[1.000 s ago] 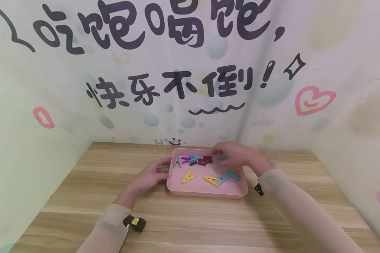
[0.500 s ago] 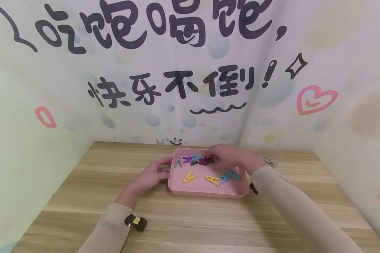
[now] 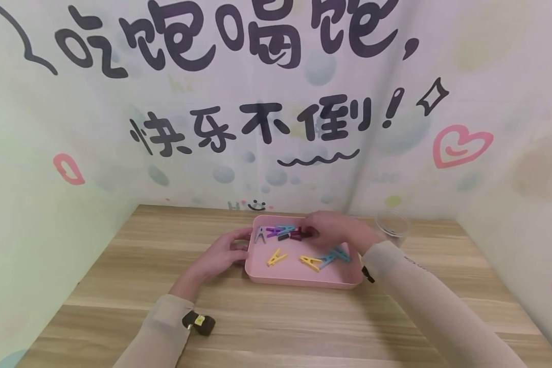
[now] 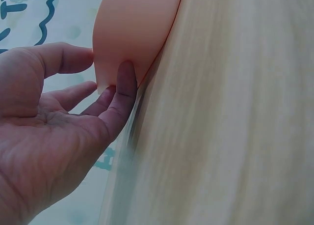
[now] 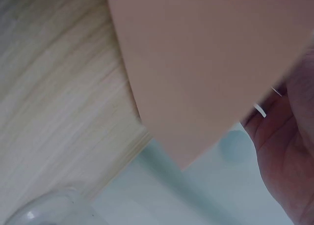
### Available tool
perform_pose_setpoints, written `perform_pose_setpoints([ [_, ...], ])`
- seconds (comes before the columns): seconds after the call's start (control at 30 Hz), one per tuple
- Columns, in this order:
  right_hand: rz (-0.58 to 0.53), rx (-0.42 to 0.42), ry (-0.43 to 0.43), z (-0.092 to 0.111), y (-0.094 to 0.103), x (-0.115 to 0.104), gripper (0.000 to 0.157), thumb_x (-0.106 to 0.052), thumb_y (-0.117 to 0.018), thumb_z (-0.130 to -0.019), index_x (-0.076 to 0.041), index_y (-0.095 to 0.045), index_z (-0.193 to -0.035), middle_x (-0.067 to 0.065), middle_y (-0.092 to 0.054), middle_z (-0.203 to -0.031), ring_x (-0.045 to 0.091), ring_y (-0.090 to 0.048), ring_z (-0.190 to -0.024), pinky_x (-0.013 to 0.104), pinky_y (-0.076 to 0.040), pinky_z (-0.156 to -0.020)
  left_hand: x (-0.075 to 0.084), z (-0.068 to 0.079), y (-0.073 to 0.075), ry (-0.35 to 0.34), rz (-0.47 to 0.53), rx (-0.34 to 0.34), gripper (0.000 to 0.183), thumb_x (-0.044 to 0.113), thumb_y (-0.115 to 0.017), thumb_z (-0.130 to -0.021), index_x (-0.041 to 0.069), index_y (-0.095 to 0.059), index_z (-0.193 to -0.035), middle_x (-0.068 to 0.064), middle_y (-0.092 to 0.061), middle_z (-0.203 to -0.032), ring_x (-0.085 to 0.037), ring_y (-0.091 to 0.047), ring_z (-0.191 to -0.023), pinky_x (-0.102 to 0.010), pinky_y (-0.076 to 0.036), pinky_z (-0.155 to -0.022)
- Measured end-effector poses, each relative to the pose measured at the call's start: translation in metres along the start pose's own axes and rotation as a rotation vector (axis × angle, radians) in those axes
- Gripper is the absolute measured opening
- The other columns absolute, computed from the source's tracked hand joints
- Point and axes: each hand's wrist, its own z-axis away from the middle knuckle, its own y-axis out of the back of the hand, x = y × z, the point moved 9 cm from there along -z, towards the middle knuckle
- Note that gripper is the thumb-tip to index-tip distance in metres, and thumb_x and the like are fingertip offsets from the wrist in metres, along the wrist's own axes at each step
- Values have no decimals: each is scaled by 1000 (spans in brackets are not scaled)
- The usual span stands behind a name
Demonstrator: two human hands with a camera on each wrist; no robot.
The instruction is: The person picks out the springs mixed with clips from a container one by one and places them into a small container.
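Head view: looking forward and down from well back, across surface (image 3: pixel 276 327) and tray (image 3: pixel 299 282) to printed backdrop (image 3: pixel 225 199).
Left wrist view: turned sideways, close on the tray's outer side and left fingers (image 4: pixel 126 80).
Right wrist view: tilted, close on the tray's outside too.
Shared by head and right wrist: clear container (image 3: pixel 392 225).

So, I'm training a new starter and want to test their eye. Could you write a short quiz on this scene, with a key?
1. How many yellow clips show in the pink tray in the head view?

2. True or false: the clear container stands outside the pink tray.

3. What is the left hand touching?
A) one of the yellow clips
B) the clear container
C) the pink tray

Key: 1. Two. 2. True. 3. C.
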Motion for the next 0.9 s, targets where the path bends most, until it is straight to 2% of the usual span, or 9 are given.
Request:
perform_pose_setpoints([
  [0.27, -22, -23, -7, 1, -5, 0, 19, -20, -71, -102, -29, -72, -119, -13, -66, -99, 13, -61, -93, 27, -53, -85, 1, 0, -1, 5, 7, -3, 69, -4, -60, -101, 1, -33, -164, -23, -45, -158, -36, -61, -128, -39, -59, -100],
  [0.53, -77, -50, -32, 2, -9, 1, 17, -17, -73, -99, -29, -72, -111, -14, -67, -98, 14, -63, -93, 31, -55, -85, -2, 0, 0, 11, -14, 4, 70, -3, -61, -101, 2, -34, -165, -22, -45, -159, -36, -61, -129, -40, -59, -100],
  [0.77, -43, -21, -1, 3, -10, 1, 17, -17, -74, -92, -30, -70, -103, -13, -65, -94, 13, -62, -87, 30, -53, -77, -3, 1, 0, 12, -6, 9, 68, -2, -61, -101, 2, -35, -164, -21, -46, -158, -36, -61, -130, -41, -58, -102],
  [0.9, -86, -7, 12, 8, -4, -3, 21, -16, -75, -89, -28, -72, -106, -12, -65, -91, 13, -62, -85, 30, -53, -74, -2, 1, 1, 8, -14, 9, 68, -1, -62, -102, 2, -35, -164, -20, -46, -158, -36, -60, -131, -42, -57, -103],
])
